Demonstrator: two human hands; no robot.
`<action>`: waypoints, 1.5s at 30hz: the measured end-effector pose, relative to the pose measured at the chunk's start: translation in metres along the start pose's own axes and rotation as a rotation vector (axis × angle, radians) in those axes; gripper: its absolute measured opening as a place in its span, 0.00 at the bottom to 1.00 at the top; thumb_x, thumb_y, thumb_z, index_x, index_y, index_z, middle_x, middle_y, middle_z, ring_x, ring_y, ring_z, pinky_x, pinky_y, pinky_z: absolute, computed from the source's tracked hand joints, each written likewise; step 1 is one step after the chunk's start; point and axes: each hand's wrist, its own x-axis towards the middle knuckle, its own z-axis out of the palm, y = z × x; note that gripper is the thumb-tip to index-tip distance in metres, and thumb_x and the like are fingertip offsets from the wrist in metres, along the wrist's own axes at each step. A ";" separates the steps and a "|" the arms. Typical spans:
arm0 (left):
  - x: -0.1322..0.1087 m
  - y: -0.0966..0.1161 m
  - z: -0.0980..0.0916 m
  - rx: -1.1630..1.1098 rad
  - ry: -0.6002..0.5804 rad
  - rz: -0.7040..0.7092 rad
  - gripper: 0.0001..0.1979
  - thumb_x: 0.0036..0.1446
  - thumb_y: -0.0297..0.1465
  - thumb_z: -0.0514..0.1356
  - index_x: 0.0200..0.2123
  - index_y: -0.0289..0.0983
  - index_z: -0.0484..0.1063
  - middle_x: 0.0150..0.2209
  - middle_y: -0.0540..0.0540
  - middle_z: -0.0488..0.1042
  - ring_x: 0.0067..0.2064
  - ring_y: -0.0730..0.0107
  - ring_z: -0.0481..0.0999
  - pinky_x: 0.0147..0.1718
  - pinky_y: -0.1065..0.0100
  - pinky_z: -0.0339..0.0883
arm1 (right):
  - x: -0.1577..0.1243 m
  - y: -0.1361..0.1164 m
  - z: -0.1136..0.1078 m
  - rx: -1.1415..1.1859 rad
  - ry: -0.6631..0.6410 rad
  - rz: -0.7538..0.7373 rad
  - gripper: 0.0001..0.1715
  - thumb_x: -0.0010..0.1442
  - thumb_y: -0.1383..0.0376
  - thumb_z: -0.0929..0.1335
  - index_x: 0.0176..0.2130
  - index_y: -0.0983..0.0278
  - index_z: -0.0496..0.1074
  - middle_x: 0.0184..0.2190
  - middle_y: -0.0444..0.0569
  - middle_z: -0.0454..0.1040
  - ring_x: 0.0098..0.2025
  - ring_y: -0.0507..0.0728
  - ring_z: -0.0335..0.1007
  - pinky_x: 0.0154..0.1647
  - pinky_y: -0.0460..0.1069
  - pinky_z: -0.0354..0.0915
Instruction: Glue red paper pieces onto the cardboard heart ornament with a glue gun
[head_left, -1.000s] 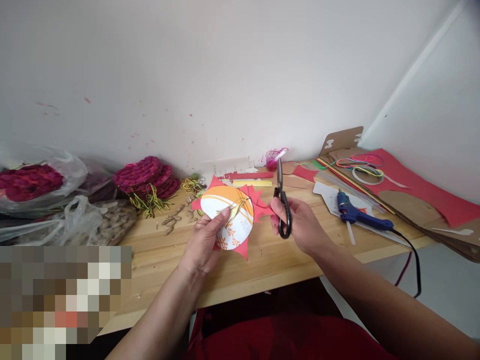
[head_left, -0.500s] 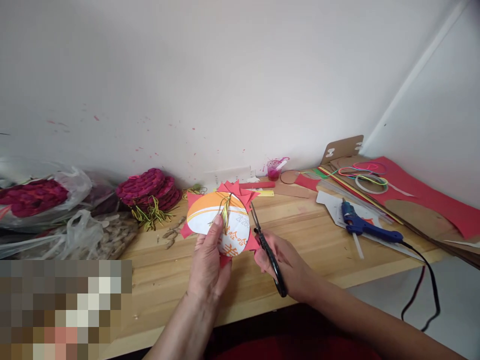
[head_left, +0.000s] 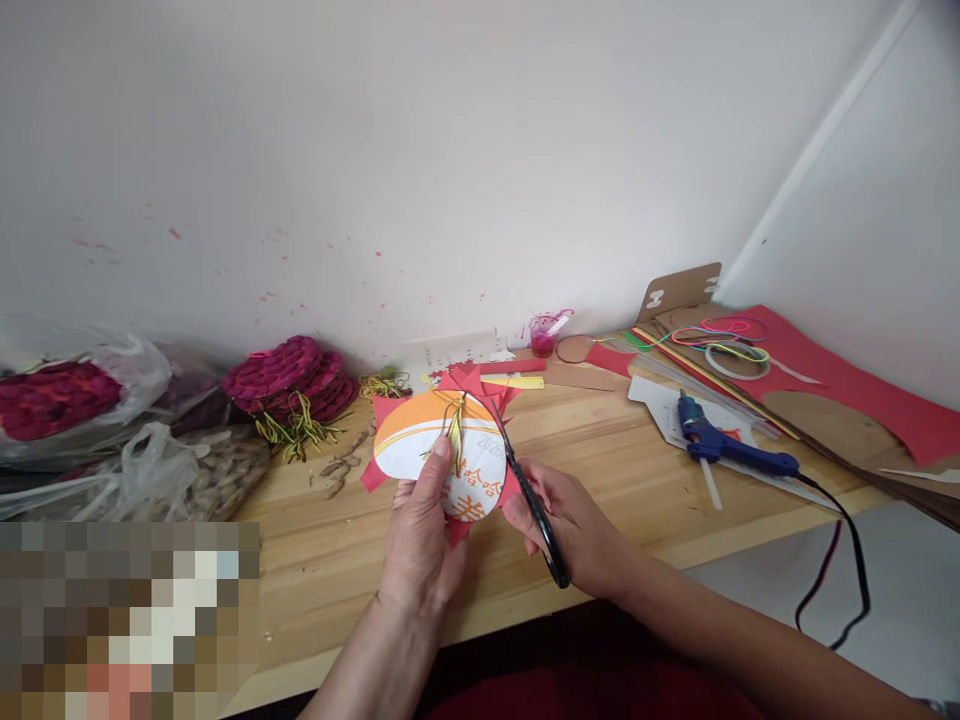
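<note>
My left hand (head_left: pixel 424 525) grips a round cardboard disc (head_left: pixel 409 455) by its lower edge, thumb on top. Its face is white and orange with printed characters, and a small bunch of yellow-green thread (head_left: pixel 456 425) lies on it. Red paper (head_left: pixel 386 410) sticks out in points around the rim. My right hand (head_left: pixel 562 520) is closed round black-handled scissors (head_left: pixel 541 510). The scissor blades reach up along the disc's right edge, over the red paper there; whether they are biting into it I cannot tell.
A blue glue gun (head_left: pixel 731 445) with a black cord lies at right, near red sheets (head_left: pixel 855 375) and coloured cords (head_left: pixel 735 340). Purple braided discs (head_left: pixel 289 375) and a bag of peanuts (head_left: pixel 225 470) stand left. A cup of pink liquid (head_left: pixel 544 335) stands by the wall.
The scissor blades have moved left and now lie closer along the disc's right edge. The disc has shifted slightly right and down in my left hand. The whole view has moved a little.
</note>
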 end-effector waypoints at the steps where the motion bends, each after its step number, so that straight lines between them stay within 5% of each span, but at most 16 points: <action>1: 0.000 0.000 0.000 0.005 0.001 0.004 0.20 0.58 0.31 0.68 0.54 0.43 0.75 0.46 0.49 0.83 0.39 0.70 0.83 0.38 0.73 0.77 | 0.000 0.000 0.000 -0.014 0.006 0.004 0.22 0.57 0.46 0.73 0.34 0.62 0.69 0.28 0.42 0.67 0.27 0.52 0.59 0.27 0.47 0.60; 13: -0.003 0.000 0.002 -0.007 -0.034 0.039 0.22 0.57 0.29 0.69 0.55 0.41 0.74 0.45 0.47 0.83 0.41 0.70 0.84 0.42 0.73 0.77 | -0.002 0.008 -0.003 0.016 0.021 0.039 0.21 0.58 0.50 0.73 0.29 0.61 0.65 0.18 0.37 0.61 0.19 0.49 0.55 0.21 0.46 0.51; 45: -0.005 -0.001 0.006 -0.051 -0.013 0.087 0.19 0.56 0.26 0.69 0.52 0.39 0.77 0.43 0.45 0.84 0.38 0.72 0.84 0.44 0.73 0.77 | -0.009 0.006 -0.005 -0.030 -0.035 -0.017 0.18 0.64 0.51 0.69 0.33 0.62 0.66 0.23 0.38 0.61 0.22 0.49 0.58 0.25 0.46 0.56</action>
